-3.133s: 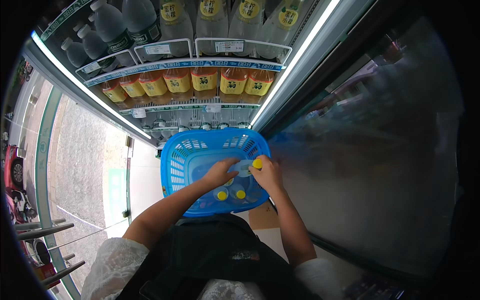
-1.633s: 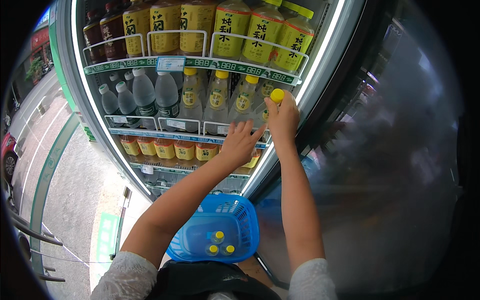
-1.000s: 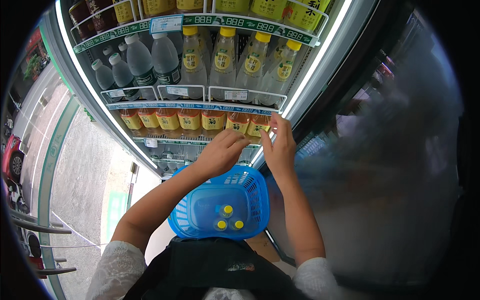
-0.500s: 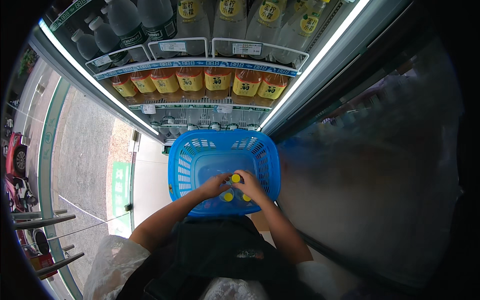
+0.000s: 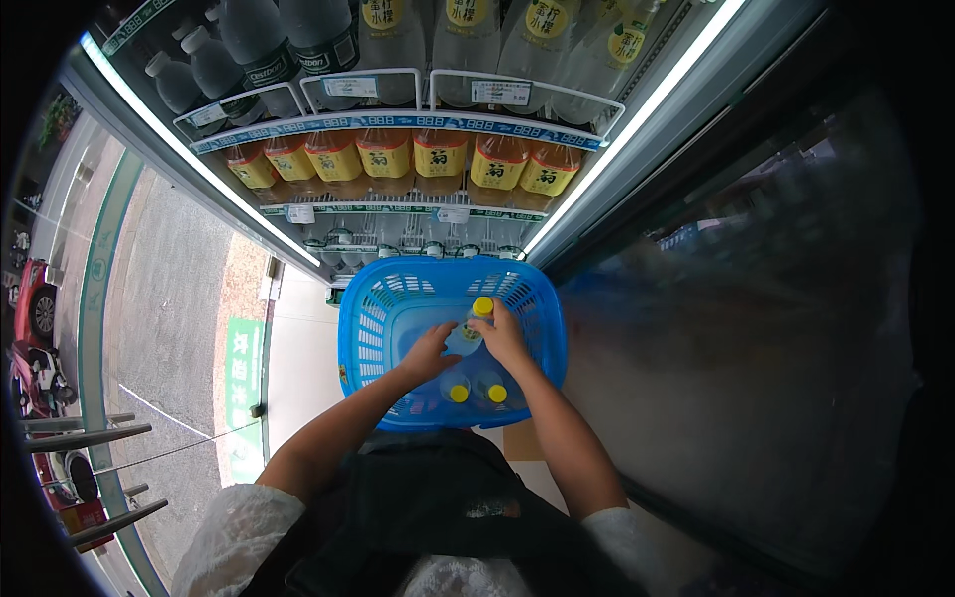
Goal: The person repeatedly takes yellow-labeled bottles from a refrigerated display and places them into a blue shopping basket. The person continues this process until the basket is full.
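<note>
A clear bottle with a yellow cap (image 5: 482,306) stands out above the inside of a blue plastic basket (image 5: 350,328). My right hand (image 5: 505,336) holds it by the upper part, fingers wrapped on its right side. Just left of the bottle is my left hand (image 5: 430,352), its fingers apart and nothing in them. Nearer to me in the basket are two more yellow-capped bottles, one on the left (image 5: 458,393) and one on the right (image 5: 496,393). Their lower parts are hard to make out.
Beyond the basket rises an open cooler with several amber bottles (image 5: 385,159) on one shelf and clear bottles (image 5: 328,40) above, behind wire rails. The dark glass door (image 5: 736,328) swings out at right. Pavement (image 5: 174,289) and a red car (image 5: 38,303) show at left.
My right hand has moved the bottle away from me, toward the basket's far side. My left hand has come off it and opened.
</note>
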`<state>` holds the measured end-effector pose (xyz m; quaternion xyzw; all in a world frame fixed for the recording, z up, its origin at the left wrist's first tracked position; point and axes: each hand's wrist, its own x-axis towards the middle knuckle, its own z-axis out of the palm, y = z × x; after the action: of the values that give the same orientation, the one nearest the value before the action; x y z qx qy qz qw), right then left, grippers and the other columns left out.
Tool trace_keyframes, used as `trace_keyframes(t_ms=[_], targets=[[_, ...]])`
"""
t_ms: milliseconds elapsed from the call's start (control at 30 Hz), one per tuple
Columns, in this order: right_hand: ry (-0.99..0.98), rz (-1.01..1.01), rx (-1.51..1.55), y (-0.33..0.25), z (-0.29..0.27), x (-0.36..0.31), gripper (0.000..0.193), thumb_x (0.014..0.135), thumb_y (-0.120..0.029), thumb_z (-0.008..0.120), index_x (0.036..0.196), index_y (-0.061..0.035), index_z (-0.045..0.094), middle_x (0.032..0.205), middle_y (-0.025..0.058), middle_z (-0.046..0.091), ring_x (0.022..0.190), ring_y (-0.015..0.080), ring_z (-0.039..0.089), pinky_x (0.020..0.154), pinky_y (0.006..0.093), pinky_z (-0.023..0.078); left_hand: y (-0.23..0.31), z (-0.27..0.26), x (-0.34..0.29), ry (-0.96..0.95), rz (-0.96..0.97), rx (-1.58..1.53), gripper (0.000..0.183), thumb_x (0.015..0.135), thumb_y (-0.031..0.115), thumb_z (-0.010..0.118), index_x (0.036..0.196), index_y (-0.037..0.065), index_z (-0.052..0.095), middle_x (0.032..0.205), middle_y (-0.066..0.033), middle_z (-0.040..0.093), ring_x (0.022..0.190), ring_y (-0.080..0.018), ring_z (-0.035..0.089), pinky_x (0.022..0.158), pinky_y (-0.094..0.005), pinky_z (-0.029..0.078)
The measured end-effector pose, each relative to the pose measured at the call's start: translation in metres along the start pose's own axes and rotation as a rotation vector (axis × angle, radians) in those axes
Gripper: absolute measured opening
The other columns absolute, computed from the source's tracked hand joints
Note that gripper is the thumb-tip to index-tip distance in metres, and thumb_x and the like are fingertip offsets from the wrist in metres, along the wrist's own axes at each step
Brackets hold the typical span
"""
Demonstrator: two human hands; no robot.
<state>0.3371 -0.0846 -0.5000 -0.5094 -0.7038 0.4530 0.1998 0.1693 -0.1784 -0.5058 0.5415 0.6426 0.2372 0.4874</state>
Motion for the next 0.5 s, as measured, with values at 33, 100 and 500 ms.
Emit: trace_keyframes(t_ms=[33,100,500], targets=[[0.015,-0.036,-0.007,-0.019,-0.012,0.002,0.041,0.087,-0.021,0.075,0.118,-0.0009,0.058,0.105,0.0191,0.070,0.096,0.0355,0.069,0.080,0.0409,0.055,0.011,-0.005,-0.003,0.056,0.040,0.002,0.069,0.082,0.011,0.076,0.143,0.007,0.043,0.133,-0.0210,0.051,0.108,-0.0367,0.062,0.091,-0.0433,0.054],[0.049,-0.112,-0.021,-0.064,-0.043,0.001,0.040,0.087,-0.021,0.075,0.117,-0.0012,0.058,0.102,0.0179,0.070,0.091,0.0343,0.071,0.076,0.0397,0.056,0.038,-0.016,-0.009,0.169,0.126,0.006,0.068,0.083,0.010,0.076,0.142,0.007,0.042,0.133,-0.0200,0.050,0.106,-0.0371,0.063,0.091,-0.0437,0.054],[0.497,-0.774,0.069,-0.313,-0.227,0.001,0.035,0.094,-0.017,0.069,0.119,0.0023,0.056,0.099,0.0170,0.072,0.091,0.0277,0.073,0.077,0.0359,0.058,0.273,-0.117,-0.021,0.719,0.886,0.615,0.069,0.081,0.008,0.072,0.143,0.004,0.041,0.136,-0.0222,0.039,0.122,-0.0410,0.048,0.098,-0.0458,0.048]])
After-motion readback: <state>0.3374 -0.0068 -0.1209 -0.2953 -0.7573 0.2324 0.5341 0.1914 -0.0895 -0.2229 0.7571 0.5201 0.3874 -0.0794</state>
